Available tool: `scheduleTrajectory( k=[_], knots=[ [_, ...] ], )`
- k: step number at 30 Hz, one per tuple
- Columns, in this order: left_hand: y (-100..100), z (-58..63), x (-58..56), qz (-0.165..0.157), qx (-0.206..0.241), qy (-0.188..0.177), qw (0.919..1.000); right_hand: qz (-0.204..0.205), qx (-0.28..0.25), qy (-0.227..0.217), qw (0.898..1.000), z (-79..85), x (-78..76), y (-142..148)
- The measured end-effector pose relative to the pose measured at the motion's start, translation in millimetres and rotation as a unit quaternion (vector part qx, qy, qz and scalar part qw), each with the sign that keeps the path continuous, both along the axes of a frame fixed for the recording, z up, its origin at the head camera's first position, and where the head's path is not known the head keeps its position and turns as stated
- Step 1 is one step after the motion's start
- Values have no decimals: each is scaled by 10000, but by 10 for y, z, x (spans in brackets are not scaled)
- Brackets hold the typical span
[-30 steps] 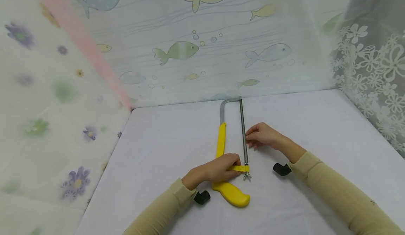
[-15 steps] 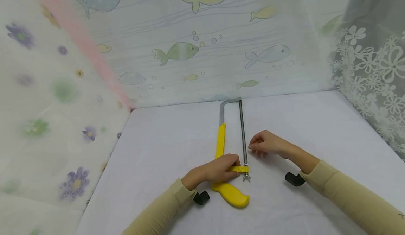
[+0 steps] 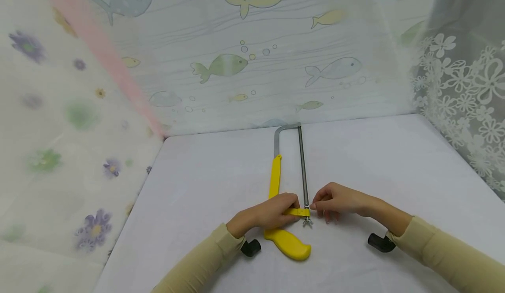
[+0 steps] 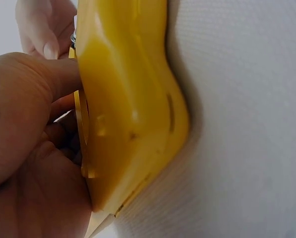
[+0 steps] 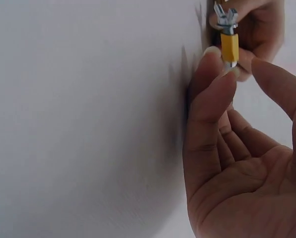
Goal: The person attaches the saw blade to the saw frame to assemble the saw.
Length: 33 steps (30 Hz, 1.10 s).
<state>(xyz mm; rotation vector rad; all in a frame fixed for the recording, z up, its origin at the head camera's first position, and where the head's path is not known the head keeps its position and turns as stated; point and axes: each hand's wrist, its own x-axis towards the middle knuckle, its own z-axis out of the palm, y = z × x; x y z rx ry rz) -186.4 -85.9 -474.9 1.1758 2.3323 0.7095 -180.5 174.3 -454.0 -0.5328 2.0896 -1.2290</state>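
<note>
A hacksaw (image 3: 275, 176) with a yellow handle (image 3: 291, 247) and grey front frame lies on the white-covered table, its blade (image 3: 303, 166) toward the right. My left hand (image 3: 270, 212) grips the frame just above the handle, thumb and fingers around the yellow cross-piece (image 3: 297, 212). In the left wrist view the yellow handle part (image 4: 133, 99) fills the middle, beside the palm. A silver wing nut (image 5: 226, 19) sticks out below the cross-piece. My right hand (image 3: 343, 201) hovers beside the blade's lower end, fingers loosely bent, thumb apart from them, holding nothing, fingertips close to the wing nut's stem.
White cloth covers the table (image 3: 213, 166). A fish-print curtain (image 3: 276, 82) hangs along the back edge, a flower-print one (image 3: 59, 130) at left, and a lace-flowered sheer (image 3: 465, 87) at right. A black wrist camera (image 3: 380, 242) juts below the right cuff.
My right hand has moved down along the blade, toward me, from its middle to its lower end by the wing nut. The left hand and the hacksaw have stayed put.
</note>
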Motion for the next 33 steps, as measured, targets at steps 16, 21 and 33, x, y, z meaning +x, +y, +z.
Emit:
scheduleTrajectory(
  k=[16, 21, 33],
  knots=[
    [-8, -11, 3, 12, 38, 10, 10000, 310, -461, -431, 9975, -94, 179, -20],
    [-2, -6, 13, 4, 1, 49, 10000, 355, -606, -547, 9960, -119, 198, -32],
    [4, -3, 7, -10, -36, 142, 9999, 436, -609, -393, 9964, -112, 222, -58]
  ],
)
